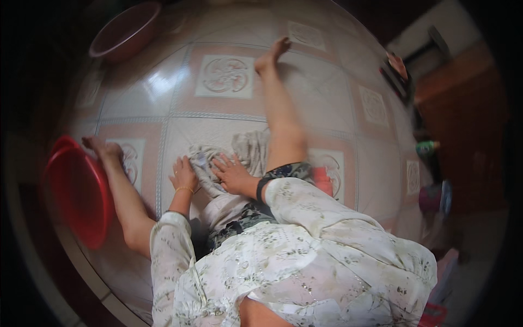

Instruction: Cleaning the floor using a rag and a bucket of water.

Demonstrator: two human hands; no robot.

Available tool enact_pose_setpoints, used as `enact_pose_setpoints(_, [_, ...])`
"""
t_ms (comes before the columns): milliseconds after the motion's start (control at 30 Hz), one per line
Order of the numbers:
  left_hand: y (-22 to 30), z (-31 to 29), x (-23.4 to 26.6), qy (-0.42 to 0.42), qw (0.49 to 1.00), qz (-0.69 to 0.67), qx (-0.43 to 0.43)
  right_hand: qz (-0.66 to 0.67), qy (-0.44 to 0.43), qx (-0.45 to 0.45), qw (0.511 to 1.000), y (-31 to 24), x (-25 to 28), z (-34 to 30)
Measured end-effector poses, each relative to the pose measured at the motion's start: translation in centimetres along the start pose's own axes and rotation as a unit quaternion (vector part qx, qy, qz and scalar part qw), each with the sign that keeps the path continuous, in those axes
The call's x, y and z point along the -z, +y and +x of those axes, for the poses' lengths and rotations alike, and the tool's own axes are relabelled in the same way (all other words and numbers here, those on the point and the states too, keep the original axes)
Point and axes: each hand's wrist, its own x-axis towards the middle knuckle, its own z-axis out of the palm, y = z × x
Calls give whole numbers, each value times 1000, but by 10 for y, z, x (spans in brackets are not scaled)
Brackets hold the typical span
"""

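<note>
I sit on a tiled floor (163, 87) with both legs stretched out ahead. A pale grey cloth (248, 146) lies on the floor between my legs. My left hand (183, 173), with a gold bangle at the wrist, grips a bunched edge of the cloth. Beside it, my right hand (231, 174) presses flat on the same cloth with fingers spread. Part of the cloth runs back under my hands toward my lap.
A red plastic basin (79, 191) stands at the left by my left leg. A brownish-pink basin (124, 30) sits far left at the back. A small red object (323, 181) lies by my right knee. Bottles and clutter (430, 163) line the right side.
</note>
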Motion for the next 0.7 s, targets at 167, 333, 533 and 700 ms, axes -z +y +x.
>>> enact_pose_setpoints(167, [35,-33,-26,141,976,-6,-163,62,7,-17,998,5,11,-9])
enact_pose_setpoints(333, [64,-29,-34,34,992,-88,-82,32,87,-54,994,9,-1,8])
enact_pose_setpoints(533, [64,3,-52,15,996,-83,-9,-61,-67,41,995,28,23,4])
enact_pose_setpoints(700, [65,44,-54,57,980,-181,-51,-75,-85,105,988,66,51,27])
